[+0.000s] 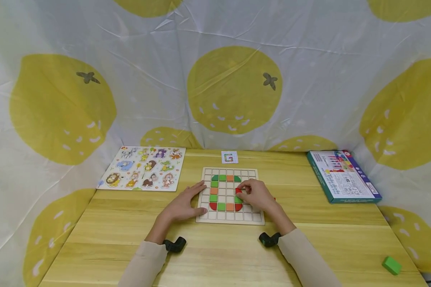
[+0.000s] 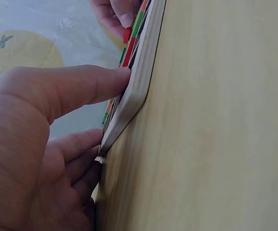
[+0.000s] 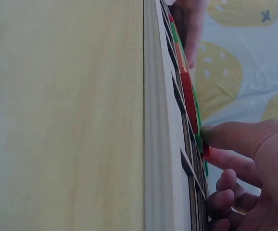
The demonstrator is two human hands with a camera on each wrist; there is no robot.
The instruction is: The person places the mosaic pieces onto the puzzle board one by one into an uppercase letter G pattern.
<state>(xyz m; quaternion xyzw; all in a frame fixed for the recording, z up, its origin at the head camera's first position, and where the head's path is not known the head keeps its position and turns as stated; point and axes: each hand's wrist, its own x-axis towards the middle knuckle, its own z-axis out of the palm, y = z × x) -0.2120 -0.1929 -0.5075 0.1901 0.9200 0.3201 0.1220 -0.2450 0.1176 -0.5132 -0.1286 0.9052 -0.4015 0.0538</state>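
A wooden grid board (image 1: 252,217) lies mid-table, holding green, orange and red tiles laid in a G shape. My left hand (image 1: 192,198) rests flat at the board's left edge, its straight fingers (image 2: 88,86) touching the rim (image 2: 140,82). My right hand (image 1: 243,191) is over the board's right half and pinches a red tile (image 1: 238,191) between thumb and fingertips. In the right wrist view the same red tile (image 3: 206,149) sits at the board's surface (image 3: 164,144) under my thumb (image 3: 235,137).
A small pattern card (image 1: 229,157) lies just behind the board. An animal peg puzzle (image 1: 143,168) is at the back left, a printed box (image 1: 343,175) at the right. One green block (image 1: 392,265) sits near the front right corner. A lemon-print sheet surrounds the table.
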